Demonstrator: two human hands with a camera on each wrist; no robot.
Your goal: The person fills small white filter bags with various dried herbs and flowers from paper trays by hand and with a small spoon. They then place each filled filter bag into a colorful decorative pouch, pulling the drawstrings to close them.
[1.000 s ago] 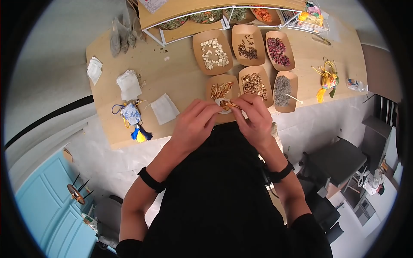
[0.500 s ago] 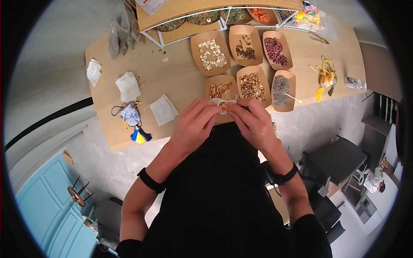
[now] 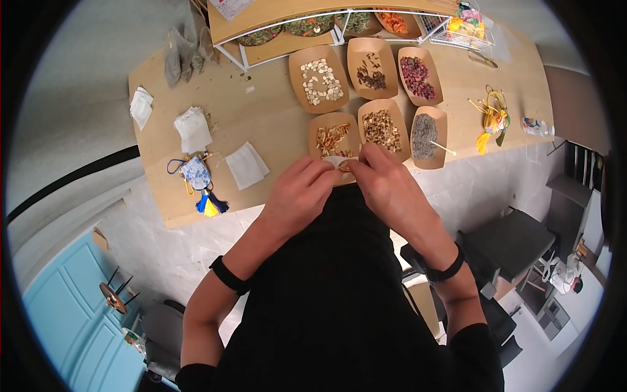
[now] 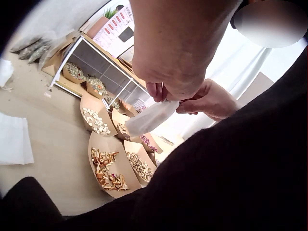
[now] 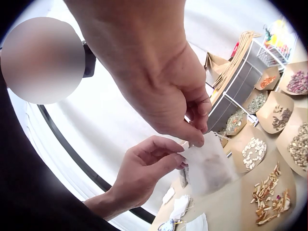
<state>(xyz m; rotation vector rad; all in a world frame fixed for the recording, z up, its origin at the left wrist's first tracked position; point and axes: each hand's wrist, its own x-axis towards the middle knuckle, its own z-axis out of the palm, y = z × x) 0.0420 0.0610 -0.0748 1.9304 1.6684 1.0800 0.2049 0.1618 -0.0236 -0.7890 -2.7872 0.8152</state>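
Observation:
Both hands hold a small white filter bag (image 5: pixel 211 169) over the near edge of the table, close to the tray of orange-brown dried strips (image 3: pixel 334 139). My left hand (image 3: pixel 302 191) pinches the bag's upper edge on one side. With thumb and fingers, my right hand (image 3: pixel 394 189) pinches the edge on the other side, at the mouth. A bit of brown filling (image 3: pixel 344 167) shows between the fingertips in the head view. Through the thin cloth a darker lump shows in the right wrist view. In the left wrist view the bag hangs pale below the fingers.
Behind stand trays of white slices (image 3: pixel 321 81), dark pieces (image 3: pixel 371 80), rosebuds (image 3: pixel 418 80), brown chips (image 3: pixel 381 130) and grey buds (image 3: pixel 425 136) with a small stick. Flat white bags (image 3: pixel 244 166) and a blue-patterned tasselled sachet (image 3: pixel 196 174) lie left; a yellow sachet (image 3: pixel 494 119) lies right.
The right fingers have shifted at the bag's mouth, and the right wrist has swung outward. Orange-brown strips that stuck out there a second ago show less now. My left hand stays nearly in place.

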